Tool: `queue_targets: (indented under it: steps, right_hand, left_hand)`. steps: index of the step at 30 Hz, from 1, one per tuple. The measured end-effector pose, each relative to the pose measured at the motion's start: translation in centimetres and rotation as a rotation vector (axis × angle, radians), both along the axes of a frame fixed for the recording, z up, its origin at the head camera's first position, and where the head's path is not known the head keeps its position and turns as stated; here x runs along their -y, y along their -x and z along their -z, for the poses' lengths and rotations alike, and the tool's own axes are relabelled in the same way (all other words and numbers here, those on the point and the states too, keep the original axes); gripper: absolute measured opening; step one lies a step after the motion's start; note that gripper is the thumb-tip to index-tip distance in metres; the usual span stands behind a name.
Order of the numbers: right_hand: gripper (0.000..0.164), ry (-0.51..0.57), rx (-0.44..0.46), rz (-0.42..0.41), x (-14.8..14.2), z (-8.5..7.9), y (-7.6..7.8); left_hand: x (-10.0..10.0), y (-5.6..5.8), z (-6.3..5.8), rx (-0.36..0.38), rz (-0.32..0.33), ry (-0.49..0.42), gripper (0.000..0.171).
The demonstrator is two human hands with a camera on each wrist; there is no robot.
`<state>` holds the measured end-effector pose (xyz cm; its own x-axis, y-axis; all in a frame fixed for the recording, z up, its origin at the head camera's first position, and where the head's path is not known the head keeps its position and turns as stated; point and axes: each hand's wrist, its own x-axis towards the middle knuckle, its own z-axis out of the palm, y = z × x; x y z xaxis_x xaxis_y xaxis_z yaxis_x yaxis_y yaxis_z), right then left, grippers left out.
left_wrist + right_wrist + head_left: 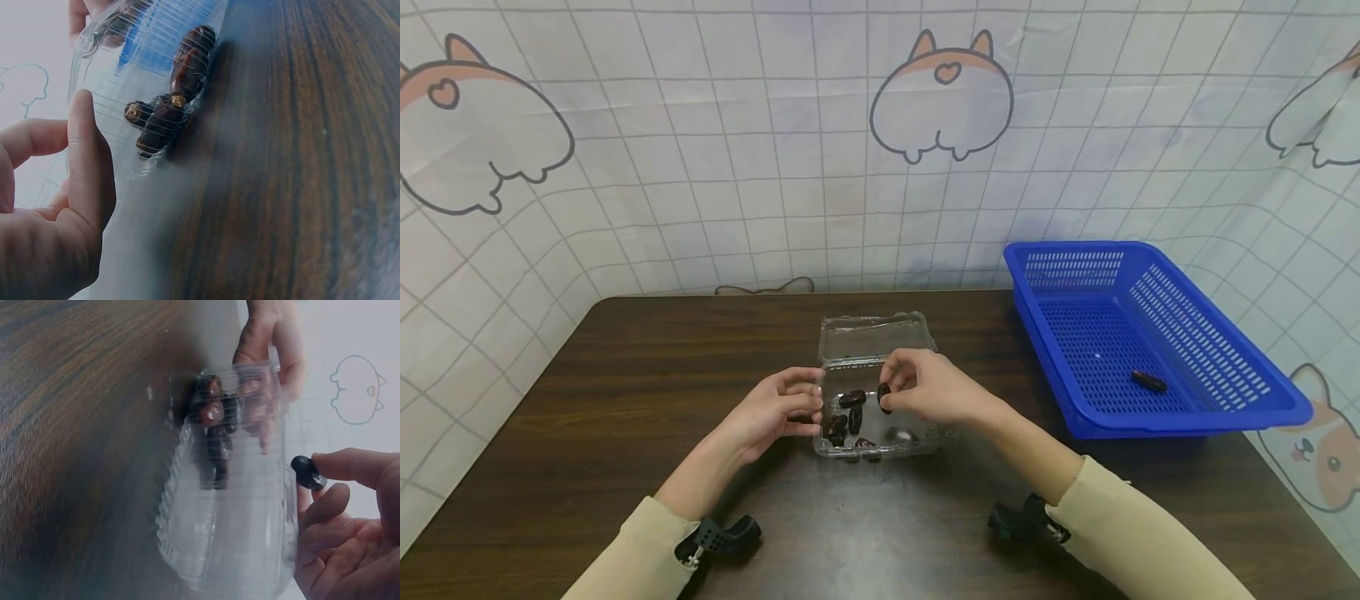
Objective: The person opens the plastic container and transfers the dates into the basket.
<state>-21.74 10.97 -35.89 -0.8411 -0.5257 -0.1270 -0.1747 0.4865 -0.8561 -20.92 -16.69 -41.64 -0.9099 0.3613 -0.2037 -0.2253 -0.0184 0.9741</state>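
A clear plastic clamshell box (917,451) stands on the table with its lid tipped back. Several dark brown dates (852,399) lie mostly in its left half, and the left wrist view shows dates (189,65) through the ribbed wall. My left hand (775,411) touches the box's left side, fingers and thumb spread along the wall rather than wrapped around it. Over the box, my right hand (934,388) pinches one date (308,473) between thumb and fingers. That date is above the box floor, apart from the others.
To the right stands a blue perforated basket (1180,421), with one date (1148,381) on its floor. The brown wooden table (647,375) carries everything. A white grid-patterned cloth (760,167) hangs behind and at the sides.
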Motion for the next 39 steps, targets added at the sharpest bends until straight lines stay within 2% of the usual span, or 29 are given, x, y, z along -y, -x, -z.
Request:
queue_targets:
  steps: [20,27,39]
  right_hand:
    - [0.023,0.023,-0.068,0.077,-4.8,-1.6,-0.4]
    - [0.026,0.04,-0.079,0.105,-6.7,-2.7,-0.9]
    - [0.031,0.01,-0.11,0.199,-10.2,-4.2,-1.3]
  left_hand:
    - [0.0,0.0,0.1,0.0,0.0,-0.007,0.056]
    - [0.0,0.0,-0.1,0.0,-0.001,0.0,0.056]
    - [0.0,0.0,0.1,0.008,-0.004,-0.005,0.055]
